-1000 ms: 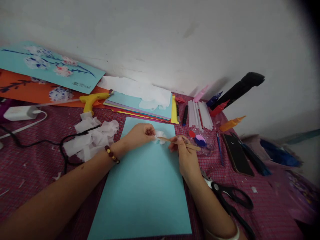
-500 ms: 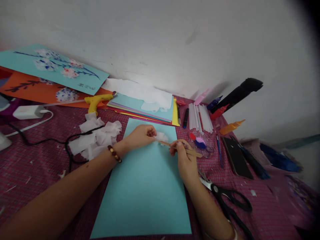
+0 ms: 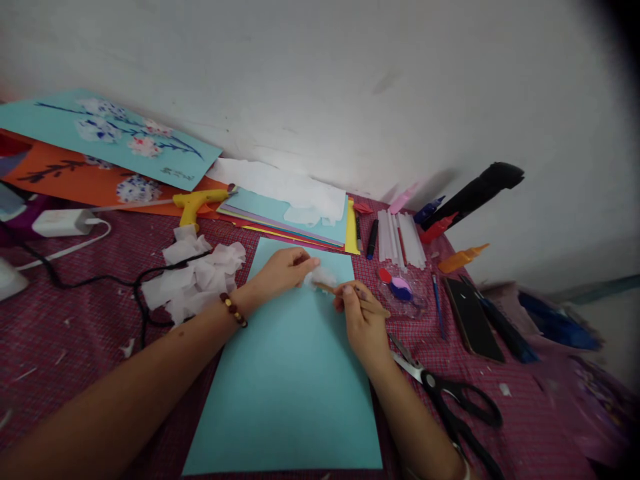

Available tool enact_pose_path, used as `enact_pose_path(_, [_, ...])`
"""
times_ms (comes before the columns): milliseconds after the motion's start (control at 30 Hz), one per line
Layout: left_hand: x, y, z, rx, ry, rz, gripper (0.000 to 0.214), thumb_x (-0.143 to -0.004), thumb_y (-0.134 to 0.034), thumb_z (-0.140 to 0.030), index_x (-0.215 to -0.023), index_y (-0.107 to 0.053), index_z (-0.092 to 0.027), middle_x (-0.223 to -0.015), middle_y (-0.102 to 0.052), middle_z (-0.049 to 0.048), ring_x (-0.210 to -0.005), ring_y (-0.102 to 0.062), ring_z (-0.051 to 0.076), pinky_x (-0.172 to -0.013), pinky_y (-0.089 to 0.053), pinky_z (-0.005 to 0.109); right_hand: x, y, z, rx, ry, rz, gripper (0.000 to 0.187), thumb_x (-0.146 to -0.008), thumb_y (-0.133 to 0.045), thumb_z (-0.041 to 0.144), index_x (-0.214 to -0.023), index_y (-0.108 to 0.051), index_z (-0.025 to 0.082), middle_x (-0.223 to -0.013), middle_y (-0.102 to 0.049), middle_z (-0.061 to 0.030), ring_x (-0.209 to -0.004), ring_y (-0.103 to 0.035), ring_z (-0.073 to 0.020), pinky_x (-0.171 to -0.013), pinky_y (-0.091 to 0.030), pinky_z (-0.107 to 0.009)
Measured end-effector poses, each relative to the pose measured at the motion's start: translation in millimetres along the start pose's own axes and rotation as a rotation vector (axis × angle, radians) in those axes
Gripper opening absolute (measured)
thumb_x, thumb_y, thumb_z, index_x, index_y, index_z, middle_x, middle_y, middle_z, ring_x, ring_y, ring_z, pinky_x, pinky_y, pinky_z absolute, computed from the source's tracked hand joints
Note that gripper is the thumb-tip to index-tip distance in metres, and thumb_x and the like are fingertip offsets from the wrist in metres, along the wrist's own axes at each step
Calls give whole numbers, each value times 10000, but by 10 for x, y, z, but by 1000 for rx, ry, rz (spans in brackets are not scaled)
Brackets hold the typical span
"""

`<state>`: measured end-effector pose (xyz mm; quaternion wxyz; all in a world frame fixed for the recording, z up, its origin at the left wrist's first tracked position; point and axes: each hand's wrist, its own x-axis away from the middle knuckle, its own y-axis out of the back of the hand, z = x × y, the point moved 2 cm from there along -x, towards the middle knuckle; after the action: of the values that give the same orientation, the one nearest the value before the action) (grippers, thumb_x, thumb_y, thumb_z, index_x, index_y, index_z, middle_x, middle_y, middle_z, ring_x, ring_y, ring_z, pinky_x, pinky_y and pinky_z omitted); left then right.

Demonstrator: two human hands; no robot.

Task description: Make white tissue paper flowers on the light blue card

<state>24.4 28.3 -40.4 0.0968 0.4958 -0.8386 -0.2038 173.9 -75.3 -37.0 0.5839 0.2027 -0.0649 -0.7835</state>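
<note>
The left hand (image 3: pixel 284 268) pinches a small white tissue tuft (image 3: pixel 323 275) between its fingertips and presses it onto the far end of a light blue paper sheet (image 3: pixel 293 390). The right hand (image 3: pixel 363 321) is closed around a thin wooden stick (image 3: pixel 334 290), whose tip touches the tuft. The sheet lies flat on the red-clothed counter (image 3: pixel 75 320). A pile of tissue pieces (image 3: pixel 193 280) sits left of the sheet, near a yellow glue gun (image 3: pixel 199 201). Black scissors (image 3: pixel 453 401) lie just right of the right wrist.
</note>
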Motion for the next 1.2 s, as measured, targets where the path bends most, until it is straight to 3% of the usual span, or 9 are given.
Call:
enact_pose_path(133, [3, 4, 28, 95, 57, -68, 343, -875, -413, -450, -733, -548, -169, -525, -512, -32, -500, -512, 123, -487, -369, 218, 13, -3, -1, 87, 25, -3, 261, -931, -413, 337, -773, -570, 201, -637, -538, 19, -584, -511, -136, -554, -381, -253])
enact_pose_path(633, [8, -12, 18, 100, 102, -67, 281, -850, -431, -380, -710, -549, -167, -532, -487, -40, -491, -500, 114, -461, -362, 211, 7, -24, 8, 123, 38, -13, 249, -933, -414, 347, -791, -563, 206, -656, -545, 19, -580, -502, -139, -547, -375, -257])
enact_pose_path(933, [38, -8, 16, 175, 140, -86, 252, -854, -449, -358, -719, -540, -166, -530, -492, -45, -484, -498, 110, -469, -381, 216, 34, 83, -39, -150, -112, -131, 332, -915, -438, 459, -774, -587, 198, -644, -580, 10, -598, -539, -150, -590, -429, -277])
enact_pose_path(1067, [23, -11, 1, 327, 169, -100, 218, -830, -503, -334, -711, -549, -158, -557, -508, -35, -486, -489, 92, -465, -378, 202, 8, 83, -80, -295, -169, -150, 314, -878, -497, 474, -761, -592, 199, -638, -583, 15, -592, -541, -146, -604, -449, -285])
enact_pose_path(1133, [23, 113, -113, 511, 169, -114, 223, -832, -507, -338, -715, -543, -153, -622, -550, -11, -534, -522, 89, -507, -416, 202, -10, 82, -101, -439, -213, -151, 295, -845, -540, 473, -738, -593, 203, -625, -575, 24, -569, -533, -139, -630, -472, -302])
enact_pose_path(1200, [59, 364, -326, 675, 101, -136, 248, -864, -461, -360, -754, -540, -152, -707, -588, 20, -635, -575, 101, -601, -471, 220, -27, 83, -119, -589, -256, -122, 280, -814, -574, 468, -716, -600, 207, -598, -561, 35, -542, -518, -128, -675, -494, -324])
